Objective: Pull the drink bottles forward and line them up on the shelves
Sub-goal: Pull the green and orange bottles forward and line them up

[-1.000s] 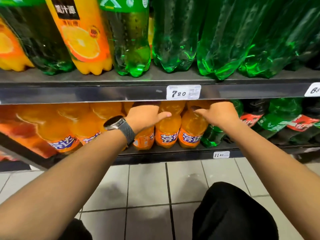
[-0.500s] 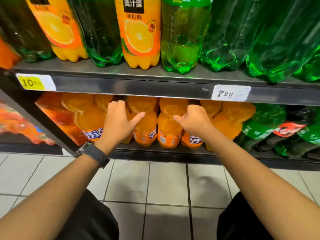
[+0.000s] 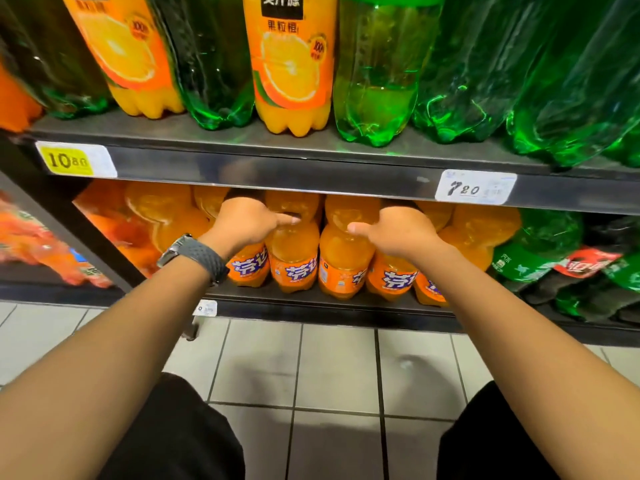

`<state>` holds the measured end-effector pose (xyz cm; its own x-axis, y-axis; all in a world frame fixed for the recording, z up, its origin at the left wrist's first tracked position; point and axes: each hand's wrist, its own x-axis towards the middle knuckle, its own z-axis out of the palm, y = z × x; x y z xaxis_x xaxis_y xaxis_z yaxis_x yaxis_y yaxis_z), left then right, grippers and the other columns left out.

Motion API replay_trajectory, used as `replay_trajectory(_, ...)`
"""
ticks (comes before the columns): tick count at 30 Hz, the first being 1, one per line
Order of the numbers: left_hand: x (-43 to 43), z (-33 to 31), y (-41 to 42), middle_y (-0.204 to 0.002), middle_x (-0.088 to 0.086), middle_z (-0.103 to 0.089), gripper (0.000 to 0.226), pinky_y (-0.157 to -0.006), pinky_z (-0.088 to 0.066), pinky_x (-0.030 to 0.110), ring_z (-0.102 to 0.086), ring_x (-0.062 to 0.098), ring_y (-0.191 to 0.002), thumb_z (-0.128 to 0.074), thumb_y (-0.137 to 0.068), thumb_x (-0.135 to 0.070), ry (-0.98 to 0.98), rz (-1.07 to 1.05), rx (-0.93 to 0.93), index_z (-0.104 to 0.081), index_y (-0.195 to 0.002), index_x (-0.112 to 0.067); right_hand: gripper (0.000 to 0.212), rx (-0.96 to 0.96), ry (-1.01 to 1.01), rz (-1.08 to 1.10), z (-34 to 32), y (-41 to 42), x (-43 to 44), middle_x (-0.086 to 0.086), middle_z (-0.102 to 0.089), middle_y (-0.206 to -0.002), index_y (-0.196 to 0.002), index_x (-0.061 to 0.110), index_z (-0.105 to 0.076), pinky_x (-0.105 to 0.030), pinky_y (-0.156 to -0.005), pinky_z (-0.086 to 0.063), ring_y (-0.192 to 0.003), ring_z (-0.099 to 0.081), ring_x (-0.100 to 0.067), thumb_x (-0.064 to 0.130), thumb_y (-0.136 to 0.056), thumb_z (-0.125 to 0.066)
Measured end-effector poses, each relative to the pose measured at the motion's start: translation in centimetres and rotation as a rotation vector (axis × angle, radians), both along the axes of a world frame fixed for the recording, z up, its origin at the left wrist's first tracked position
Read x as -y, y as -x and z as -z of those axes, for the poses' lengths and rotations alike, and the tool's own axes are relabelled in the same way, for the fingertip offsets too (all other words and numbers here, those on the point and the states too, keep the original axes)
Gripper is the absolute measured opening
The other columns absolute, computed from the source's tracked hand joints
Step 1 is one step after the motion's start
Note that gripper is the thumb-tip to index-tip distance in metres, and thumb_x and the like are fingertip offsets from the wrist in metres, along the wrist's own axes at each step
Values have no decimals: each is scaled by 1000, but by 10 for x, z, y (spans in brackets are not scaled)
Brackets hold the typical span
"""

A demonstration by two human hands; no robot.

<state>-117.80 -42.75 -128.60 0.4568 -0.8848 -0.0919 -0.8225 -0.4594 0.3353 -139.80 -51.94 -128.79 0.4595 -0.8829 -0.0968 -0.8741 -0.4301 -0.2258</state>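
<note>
Several orange soda bottles with blue-lettered labels stand on the bottom shelf [image 3: 311,308]. My left hand [image 3: 242,223], with a dark watch on its wrist, lies over the shoulder of one orange bottle [image 3: 247,270], its fingers curled behind it out of sight. My right hand [image 3: 398,232] grips the top of another orange bottle [image 3: 393,280] the same way. Both thumbs point inward. Between the hands stand two more orange bottles [image 3: 294,268], one close beside the other [image 3: 341,270]. The caps are hidden under the upper shelf.
The upper shelf [image 3: 277,171] carries tall green bottles [image 3: 374,81] and orange juice bottles [image 3: 292,64], with price tags [image 3: 474,187] on its edge. Green and dark cola bottles [image 3: 540,247] fill the bottom shelf to the right. A slanted black upright [image 3: 79,230] stands left. Tiled floor [image 3: 336,368] lies below.
Both hands have shifted left along the orange row and reached deeper under the upper shelf. They have settled on two bottles with two others between them.
</note>
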Motion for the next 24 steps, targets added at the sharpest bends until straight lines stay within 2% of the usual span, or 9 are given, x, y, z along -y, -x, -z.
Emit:
replay_trajectory(2,0,2,-8,-58,-2,-36,27,-43,-25,26,-41,14,-55,-41,-99,-35,-23,11,-46,-49,-123,-45,66,-6,23,39,1,-6,-4,1,-47,-49,-52,18,-47,-26,-45,-26,-50,-48,-15,77,-81,-38)
replay_trajectory(3,-1,-2,-9,-53,-2,-36,30,-43,-26,27,-41,15,-54,-48,-93,-47,-22,72,7,-68,-92,-24,68,-10,41,57,2,-10,-7,2,-49,-50,-52,19,-49,-25,-45,-26,-51,-48,-14,80,-78,-36)
replay_trajectory(4,-2,-3,-9,-47,-2,-33,52,-44,-25,29,-38,15,-49,-51,-87,-58,-29,112,55,-57,-58,-15,70,-15,55,68,3,-14,-10,2,-51,-53,-54,19,-52,-25,-45,-26,-52,-48,-14,83,-77,-34)
replay_trajectory(6,-7,0,-11,-40,-3,-26,67,-44,-21,28,-31,14,-40,-51,-83,-64,57,166,134,-32,-41,-16,71,-21,59,69,2,-17,-13,1,-53,-55,-55,19,-53,-25,-46,-29,-54,-49,-14,84,-76,-31)
replay_trajectory(10,-35,-5,-28,-43,-3,-28,56,-48,-37,30,-41,22,-43,-57,-89,-39,292,153,426,-28,-47,-17,66,1,271,25,1,-7,-28,1,-44,-51,-54,16,-43,-27,-47,-31,-53,-49,-18,76,-81,-38)
replay_trajectory(14,-63,-1,-55,-56,13,-49,31,-57,-37,36,-51,33,-57,-61,-84,-23,423,92,593,-42,-61,-14,31,401,652,-152,14,-20,-72,-8,-60,-79,-88,10,-60,-24,-50,-42,-68,-57,-21,40,-84,-67)
replay_trajectory(18,-79,15,-86,-77,25,-52,30,-75,-40,47,-49,41,-83,-63,-87,-24,475,-105,448,-50,-76,0,29,490,420,-181,12,-62,-82,-7,-59,-85,-93,11,-58,-21,-59,-41,-76,-57,-19,39,-88,-63)
replay_trajectory(21,-80,18,-97,-82,26,-52,33,-81,-38,48,-47,41,-89,-64,-86,-28,470,-150,396,-50,-78,1,52,212,48,11,3,-93,-57,1,-49,-61,-65,16,-45,-25,-51,-34,-65,-53,-16,61,-90,-44)
replay_trajectory(24,-81,17,-106,-90,28,-54,33,-88,-33,47,-46,43,-97,-64,-83,-28,489,-236,423,-54,-83,4,58,38,-99,-52,0,-104,-39,-2,-48,-59,-72,10,-57,-29,-48,-32,-60,-52,-20,59,-94,-35)
